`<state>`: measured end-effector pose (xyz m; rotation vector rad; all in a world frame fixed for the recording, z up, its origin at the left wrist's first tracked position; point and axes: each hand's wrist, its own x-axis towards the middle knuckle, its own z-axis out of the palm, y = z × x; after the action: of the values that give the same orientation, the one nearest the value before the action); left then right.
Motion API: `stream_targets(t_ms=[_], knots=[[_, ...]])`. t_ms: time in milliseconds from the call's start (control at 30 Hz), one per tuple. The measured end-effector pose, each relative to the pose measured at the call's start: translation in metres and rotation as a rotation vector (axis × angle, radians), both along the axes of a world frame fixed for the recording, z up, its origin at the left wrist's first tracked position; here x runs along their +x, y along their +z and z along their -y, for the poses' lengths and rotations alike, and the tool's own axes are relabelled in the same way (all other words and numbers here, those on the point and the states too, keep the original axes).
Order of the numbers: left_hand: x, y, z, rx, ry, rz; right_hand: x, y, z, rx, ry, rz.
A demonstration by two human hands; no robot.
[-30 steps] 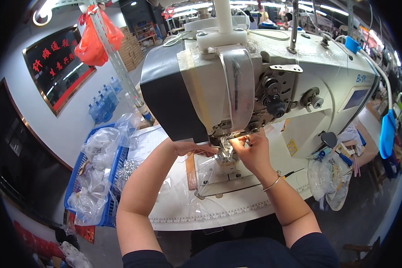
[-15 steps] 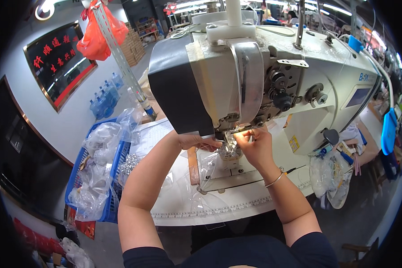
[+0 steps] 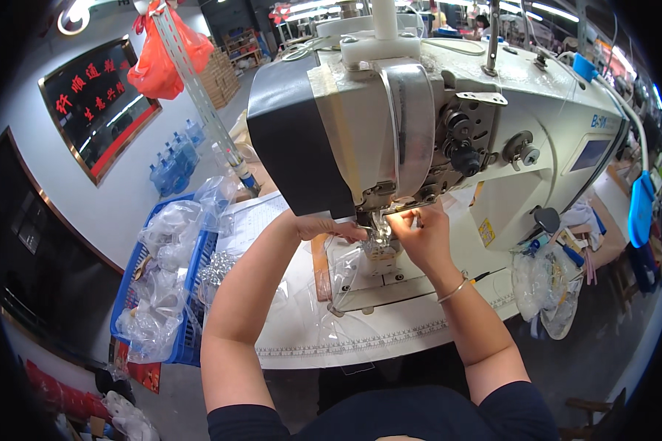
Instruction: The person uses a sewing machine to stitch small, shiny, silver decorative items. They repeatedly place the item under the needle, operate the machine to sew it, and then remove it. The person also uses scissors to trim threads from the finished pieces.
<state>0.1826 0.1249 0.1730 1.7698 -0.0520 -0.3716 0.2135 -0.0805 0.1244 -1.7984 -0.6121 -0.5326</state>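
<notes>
A large white and grey industrial sewing machine fills the middle of the view. Both my hands are up under its head at the needle area. My left hand rests on a piece of clear plastic film lying on the machine bed, fingers pressed together beside the presser foot. My right hand pinches something small, thread or the film's edge, right at the needle; I cannot tell which. A thin bracelet sits on my right wrist.
A blue plastic crate full of clear plastic bags stands at my left. The white table has a ruler strip along its front edge. Plastic bags hang at the right. An orange bag hangs from a pole at the upper left.
My hands stay at the needle. The right hand's fingers have shifted slightly near the presser foot, and the view has tilted a little toward the machine.
</notes>
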Motion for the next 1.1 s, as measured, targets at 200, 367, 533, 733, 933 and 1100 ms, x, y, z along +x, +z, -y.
stream_targets(t_ms=[200,367,533,733,933,1100], knots=[[-0.002,0.004,0.004,-0.023,-0.058,0.127,0.004,-0.005,0.001,-0.018,0.017,-0.026],[-0.005,-0.002,0.0,0.019,0.02,0.065,0.003,-0.003,-0.001,-0.008,0.04,-0.103],[-0.012,0.002,0.005,0.035,0.035,-0.018,0.003,-0.002,0.002,-0.01,0.085,-0.038],[-0.085,-0.038,0.043,0.024,0.033,0.13,-0.042,-0.033,0.052,0.217,0.292,-0.399],[-0.139,-0.09,0.074,0.011,0.294,0.348,-0.089,-0.036,0.102,-0.15,0.181,0.148],[-0.156,-0.081,0.089,0.197,0.346,0.414,-0.109,-0.043,0.082,-0.355,0.222,0.3]])
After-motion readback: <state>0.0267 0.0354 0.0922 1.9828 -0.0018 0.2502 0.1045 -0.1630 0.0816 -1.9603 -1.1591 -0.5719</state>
